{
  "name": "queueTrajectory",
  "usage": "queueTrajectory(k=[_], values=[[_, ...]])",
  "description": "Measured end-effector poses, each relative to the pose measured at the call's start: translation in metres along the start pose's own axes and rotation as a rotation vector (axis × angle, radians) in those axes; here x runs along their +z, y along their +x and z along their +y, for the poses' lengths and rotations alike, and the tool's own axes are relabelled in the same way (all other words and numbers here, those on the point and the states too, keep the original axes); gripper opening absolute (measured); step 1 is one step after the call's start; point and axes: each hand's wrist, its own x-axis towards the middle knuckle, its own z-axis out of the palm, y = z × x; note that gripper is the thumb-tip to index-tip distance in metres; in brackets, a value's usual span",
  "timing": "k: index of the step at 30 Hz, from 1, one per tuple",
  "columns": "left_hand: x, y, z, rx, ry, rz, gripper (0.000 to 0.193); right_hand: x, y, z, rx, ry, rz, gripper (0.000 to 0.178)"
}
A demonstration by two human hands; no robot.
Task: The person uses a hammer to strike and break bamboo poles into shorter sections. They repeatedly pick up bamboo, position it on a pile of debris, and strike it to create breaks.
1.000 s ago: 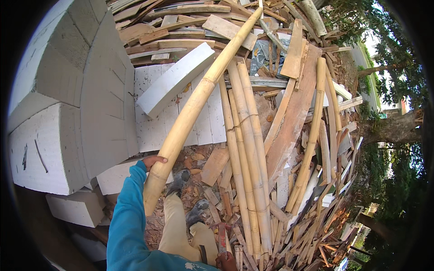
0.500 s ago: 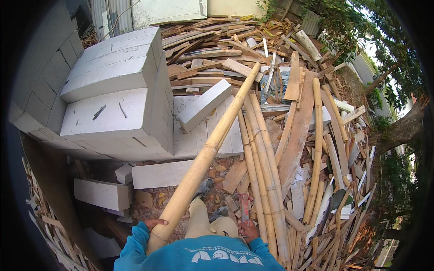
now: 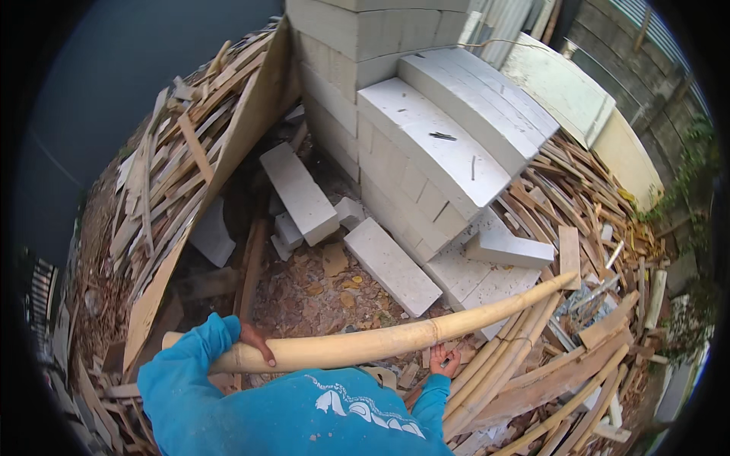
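Note:
A long, thick yellow bamboo pole (image 3: 342, 347) lies crosswise in front of my body, its far end over the right-hand bamboo. My left hand (image 3: 257, 343) is closed over the pole near its left end, fingers on the near side. Just below the pole, right of its middle, my right hand (image 3: 445, 360) has its palm turned up and fingers parted, with nothing visible in it. The fingertips are close to the pole; whether they touch it is unclear. Several thinner bamboo poles (image 3: 498, 346) lie beside my right hand.
Stacked white blocks (image 3: 426, 129) rise ahead, with loose blocks (image 3: 391, 266) on the leafy ground (image 3: 319, 292). A tall brown board (image 3: 220, 178) stands at left, before a scrap-wood heap (image 3: 163, 182). More timber (image 3: 578, 197) spreads to the right.
My view has turned left. The pole has swung from pointing ahead to lying across my front, still in my left hand. A red tool at my right hand is now out of sight.

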Motion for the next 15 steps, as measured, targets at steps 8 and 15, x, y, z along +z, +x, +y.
queueTrajectory(k=[8,15], values=[[-0.017,-0.031,-0.066,0.084,0.324,0.251,0.081,0.013,0.055,0.039,0.009,0.101,0.220,0.034],[0.015,-0.037,-0.061,-0.019,0.645,0.719,0.083,0.001,0.077,0.069,0.013,-0.284,0.262,0.042]])
